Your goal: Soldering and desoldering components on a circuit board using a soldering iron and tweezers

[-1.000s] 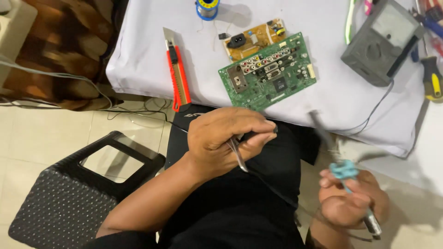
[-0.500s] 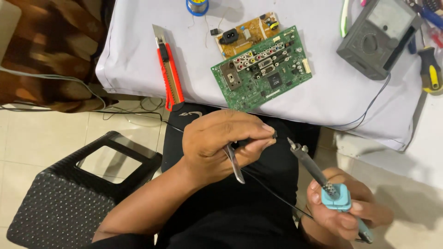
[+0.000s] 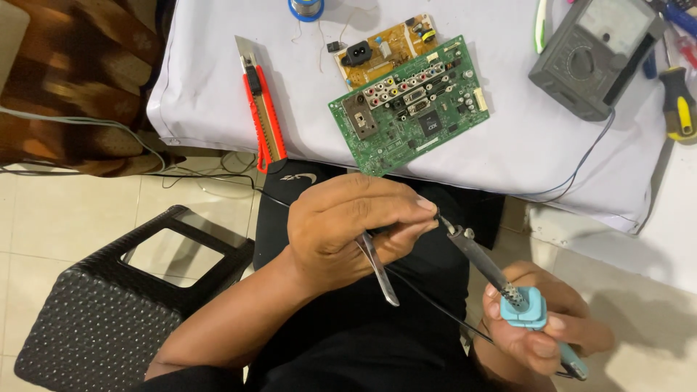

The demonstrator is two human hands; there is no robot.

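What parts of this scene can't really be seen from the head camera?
- Soldering iron tip: hidden behind the left hand fingers.
- Tweezers: upper end covered by that hand.
- Right hand: wraps the iron's blue handle; its lower end nears the picture's bottom edge.
- Solder spool: cut off by the top edge.
- Screwdriver: cut off by the right edge.

Two circuit boards point(image 3: 409, 110), one multimeter point(image 3: 592, 54)

Only one display: pale rectangular dial window on the grey multimeter point(image 3: 592, 54), top right on the white table cover point(image 3: 218, 87). No packages, labels, signs.
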